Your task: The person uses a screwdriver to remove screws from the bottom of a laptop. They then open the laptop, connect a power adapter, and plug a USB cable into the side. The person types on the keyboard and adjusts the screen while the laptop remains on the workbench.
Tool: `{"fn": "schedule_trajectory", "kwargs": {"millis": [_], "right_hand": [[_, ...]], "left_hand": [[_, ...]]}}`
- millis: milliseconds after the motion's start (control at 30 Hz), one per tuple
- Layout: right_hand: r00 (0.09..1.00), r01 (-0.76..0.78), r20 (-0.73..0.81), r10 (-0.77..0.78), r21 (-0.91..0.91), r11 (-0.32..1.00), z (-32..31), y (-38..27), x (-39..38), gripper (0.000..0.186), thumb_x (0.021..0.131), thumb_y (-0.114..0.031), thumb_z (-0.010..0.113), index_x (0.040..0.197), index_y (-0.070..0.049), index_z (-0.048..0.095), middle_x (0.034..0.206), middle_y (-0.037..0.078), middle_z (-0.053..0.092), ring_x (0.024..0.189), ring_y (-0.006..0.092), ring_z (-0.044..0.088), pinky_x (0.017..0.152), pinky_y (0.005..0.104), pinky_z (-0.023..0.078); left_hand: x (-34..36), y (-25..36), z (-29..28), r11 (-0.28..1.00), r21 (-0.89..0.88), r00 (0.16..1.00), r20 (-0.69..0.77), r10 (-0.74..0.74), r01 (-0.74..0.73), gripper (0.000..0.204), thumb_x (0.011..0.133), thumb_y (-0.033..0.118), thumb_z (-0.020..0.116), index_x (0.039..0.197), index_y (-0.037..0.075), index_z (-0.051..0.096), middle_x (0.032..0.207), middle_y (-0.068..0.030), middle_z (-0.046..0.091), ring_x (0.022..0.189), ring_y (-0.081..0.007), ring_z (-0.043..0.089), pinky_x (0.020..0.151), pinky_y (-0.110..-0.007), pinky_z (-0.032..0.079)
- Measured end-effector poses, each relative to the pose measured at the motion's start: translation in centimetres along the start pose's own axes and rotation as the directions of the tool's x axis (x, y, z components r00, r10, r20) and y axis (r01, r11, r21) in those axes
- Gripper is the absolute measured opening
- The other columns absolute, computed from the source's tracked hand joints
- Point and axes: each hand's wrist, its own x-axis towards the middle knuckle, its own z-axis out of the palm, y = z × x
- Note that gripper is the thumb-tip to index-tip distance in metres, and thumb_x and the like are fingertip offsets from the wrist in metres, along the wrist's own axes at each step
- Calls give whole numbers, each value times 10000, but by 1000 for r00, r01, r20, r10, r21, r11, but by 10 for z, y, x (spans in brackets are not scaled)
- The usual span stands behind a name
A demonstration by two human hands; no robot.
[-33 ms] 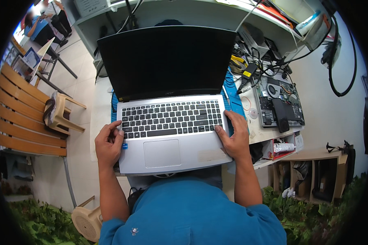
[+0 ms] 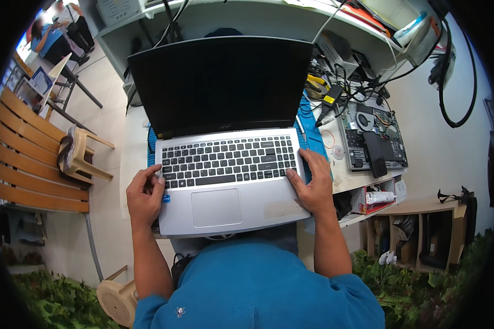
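An open silver laptop (image 2: 252,216) with black keys lies in front of me, its near edge reaching over the bench's front edge. Its raised screen (image 2: 219,82) is black. My left hand (image 2: 144,196) grips the laptop's left edge, thumb on top beside a small blue sticker (image 2: 166,199). On the opposite side, my right hand (image 2: 315,186) holds the right edge, its thumb by the number keys. The fingers under the body are partly hidden. Beneath the laptop, a blue work mat (image 2: 314,134) shows at both sides.
Right of the laptop lies an opened computer chassis (image 2: 392,140) with a black phone-like slab (image 2: 374,153) on it. Tangled cables, a black adapter (image 2: 332,97) and yellow-handled pliers (image 2: 316,82) sit behind. A shelf (image 2: 280,12) overhangs the back. At left stand a slatted bench (image 2: 35,159) and plastic stool (image 2: 85,153).
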Motion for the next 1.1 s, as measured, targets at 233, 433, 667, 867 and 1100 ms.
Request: {"fn": "schedule_trajectory", "kwargs": {"millis": [233,433,667,867,1100], "right_hand": [[1000,15,-2,-15,-10,1000,-3,0,-1,616,932,-355,855,1354,57,677,1333,276,698,1274,453,623,1135,530,450],[1000,6,8,-6,13,1000,-3,0,-1,629,937,-370,855,1363,56,674,1345,275,694,1280,451,620,1143,535,441],[1000,10,10,-10,3,1000,-3,2,-4,631,936,-366,857,1375,49,674,1360,274,692,1291,452,618,1145,539,439],[1000,11,7,-11,-8,1000,-3,3,-4,634,938,-374,855,1379,46,675,1368,276,692,1299,452,617,1146,543,439],[1000,17,2,-17,1,1000,-3,1,-5,640,937,-372,853,1373,60,672,1348,277,700,1278,452,625,1143,541,440]], "left_hand": [[0,-3,-2,999,30,1000,12,-13,13,300,953,-28,737,1251,-39,772,850,39,569,690,-36,472,624,-212,403],[0,-2,-4,999,14,998,47,-46,45,320,985,-26,727,1304,-52,740,867,56,569,732,-25,485,659,-190,390],[-1,-6,-4,999,-4,998,55,-41,41,312,995,-39,717,1306,-59,733,876,53,565,740,-26,482,665,-190,392],[-1,-9,-3,999,-17,998,56,-30,31,309,999,-43,713,1307,-63,731,881,50,560,755,-29,492,681,-188,401],[0,-5,-5,998,-16,996,63,-62,63,286,1008,-13,716,1288,-67,739,864,51,559,756,-33,493,685,-194,413]]}}
